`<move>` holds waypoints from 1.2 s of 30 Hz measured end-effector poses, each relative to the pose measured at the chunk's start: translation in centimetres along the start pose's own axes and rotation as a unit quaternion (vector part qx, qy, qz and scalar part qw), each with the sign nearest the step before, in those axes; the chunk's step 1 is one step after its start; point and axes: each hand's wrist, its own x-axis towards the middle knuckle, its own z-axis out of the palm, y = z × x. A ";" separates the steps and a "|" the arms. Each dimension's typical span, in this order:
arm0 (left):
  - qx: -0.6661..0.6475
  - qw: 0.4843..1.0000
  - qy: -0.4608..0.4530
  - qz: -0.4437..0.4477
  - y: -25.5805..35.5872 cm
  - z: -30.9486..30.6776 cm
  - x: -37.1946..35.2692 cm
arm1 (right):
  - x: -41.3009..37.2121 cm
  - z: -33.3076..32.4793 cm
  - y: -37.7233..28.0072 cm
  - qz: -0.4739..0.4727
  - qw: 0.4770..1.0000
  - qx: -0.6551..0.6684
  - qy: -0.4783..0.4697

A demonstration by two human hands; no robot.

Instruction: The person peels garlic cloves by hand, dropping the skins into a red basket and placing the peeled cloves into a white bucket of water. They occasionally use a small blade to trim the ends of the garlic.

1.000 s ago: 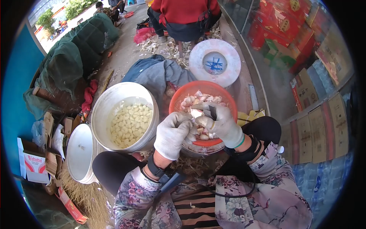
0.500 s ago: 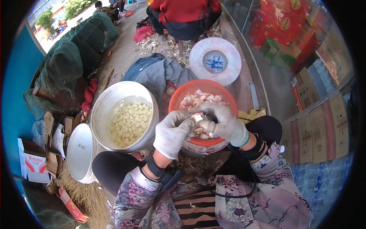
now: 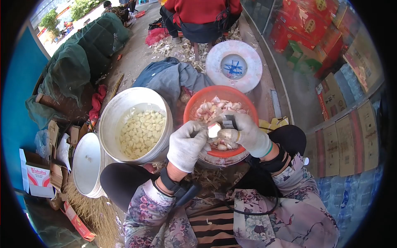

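Note:
Both my hands wear whitish work gloves and meet above an orange-red basin [image 3: 190, 108] of unpeeled garlic cloves [image 3: 217, 107]. A partly peeled garlic clove [image 3: 214, 130], white with some reddish skin, sits between them. My left hand [image 3: 187, 144] is closed, pinching the clove from the left. My right hand [image 3: 249, 136] is closed round a small flat grey blade [image 3: 228, 121], its thumb against the clove's right side. The blade's handle, if any, is hidden by the fingers. To the left stands a white bucket [image 3: 108, 138] with peeled cloves [image 3: 142, 132] in liquid.
A white lid [image 3: 213, 62] lies behind the basin, beside grey-blue cloth [image 3: 165, 78]. Left of the bucket are a tilted white pail [image 3: 87, 165], cartons [image 3: 39, 175] and a straw broom [image 3: 97, 217]. A person in red [image 3: 198, 16] sits ahead. Boxes [image 3: 347, 142] line the right.
My right hand has turned slightly, so the grey blade now shows above its thumb. More of the clove's white flesh is visible between the hands. The left hand has barely moved.

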 end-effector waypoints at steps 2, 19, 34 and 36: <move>-0.044 0.999 -0.006 0.000 -0.3 -0.3 0.2 | 0.2 -0.1 0.5 -0.029 0.999 0.022 0.002; 0.000 0.999 -0.023 0.027 0.4 -0.3 -0.1 | 0.6 0.9 0.9 -0.033 0.994 -0.087 0.051; -0.123 0.984 -0.126 0.011 -0.2 -1.9 0.1 | -0.5 -0.8 -1.0 0.040 0.957 0.284 -0.036; -0.046 0.983 -0.174 -0.032 0.6 -1.9 -0.5 | -0.5 -1.1 -0.5 0.030 0.964 0.263 -0.025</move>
